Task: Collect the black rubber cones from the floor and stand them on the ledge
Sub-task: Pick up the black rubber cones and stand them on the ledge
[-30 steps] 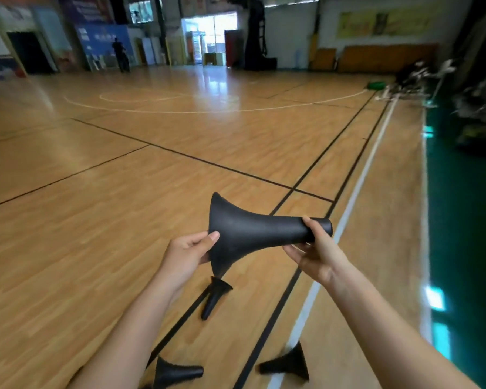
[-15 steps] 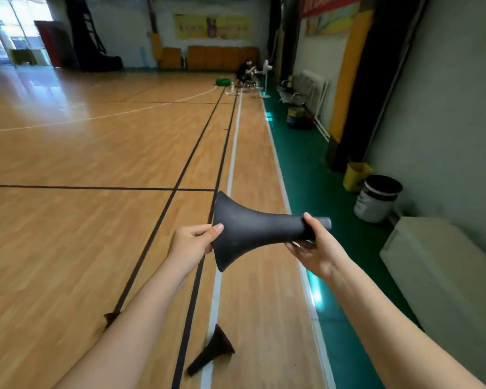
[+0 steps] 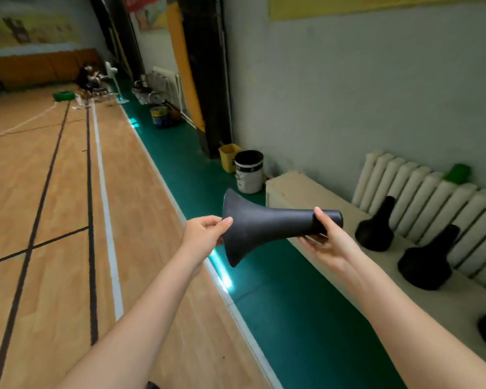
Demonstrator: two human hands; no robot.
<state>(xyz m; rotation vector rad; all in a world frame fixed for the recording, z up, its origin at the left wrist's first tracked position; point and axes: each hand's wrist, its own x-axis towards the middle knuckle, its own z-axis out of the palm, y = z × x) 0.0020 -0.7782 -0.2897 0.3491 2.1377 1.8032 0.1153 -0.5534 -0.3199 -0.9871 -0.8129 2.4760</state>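
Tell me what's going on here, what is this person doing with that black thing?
A person holds a black rubber cone sideways in the air: the left grip pinches its flared base, and the right grip wraps its narrow top. It is not yet on the ledge, where a farther cone and a nearer cone already stand upright in front of the radiator.

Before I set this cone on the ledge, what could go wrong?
The black rubber cone lies sideways between left hand and right hand; set down like that, it could roll off the ledge. A standing cone sits on the ledge by the radiator; swinging the flared base in may topple it.
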